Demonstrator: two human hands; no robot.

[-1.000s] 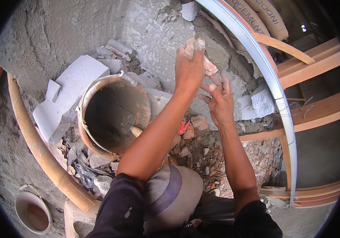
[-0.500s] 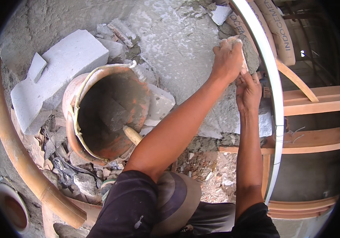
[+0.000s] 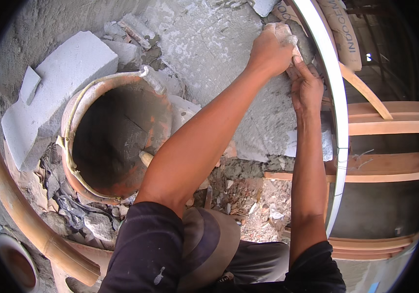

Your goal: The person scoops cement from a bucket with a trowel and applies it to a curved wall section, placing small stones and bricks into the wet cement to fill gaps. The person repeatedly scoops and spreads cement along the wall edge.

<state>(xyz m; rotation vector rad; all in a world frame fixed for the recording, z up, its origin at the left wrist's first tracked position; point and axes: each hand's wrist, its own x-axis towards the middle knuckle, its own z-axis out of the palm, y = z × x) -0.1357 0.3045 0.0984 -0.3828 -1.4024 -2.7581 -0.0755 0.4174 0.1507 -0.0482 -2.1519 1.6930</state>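
The left hand (image 3: 269, 49) is closed over a pale lump of block or stiff mortar (image 3: 283, 33), pressing it against the grey wall surface (image 3: 219, 53) right beside the curved white pipe (image 3: 335, 112). The right hand (image 3: 307, 88) lies flat just below, fingers extended and together, fingertips touching the underside of the left hand's load; whether it grips anything itself cannot be told from this view. A dark patch of wet mortar (image 3: 307, 45) sits between the lump and the pipe. Handling judgement: the lump looks rigid, gritty and crumbly at its edges — hold it across the broad faces with the whole palm, not by a corner. The wet mortar is likely soft and slippery, so steady pressure toward the wall appears safer than a loose pinch. Below the left forearm stands an orange bucket (image 3: 80, 122), its inside coated with grey mortar, with a wooden handle (image 3: 146, 158) leaning in it. A large white block (image 3: 58, 83) lies to the bucket's left, rubble (image 3: 248, 195) litters the ground, and timber battens (image 3: 390, 117) run to the right — well apart from both hands.
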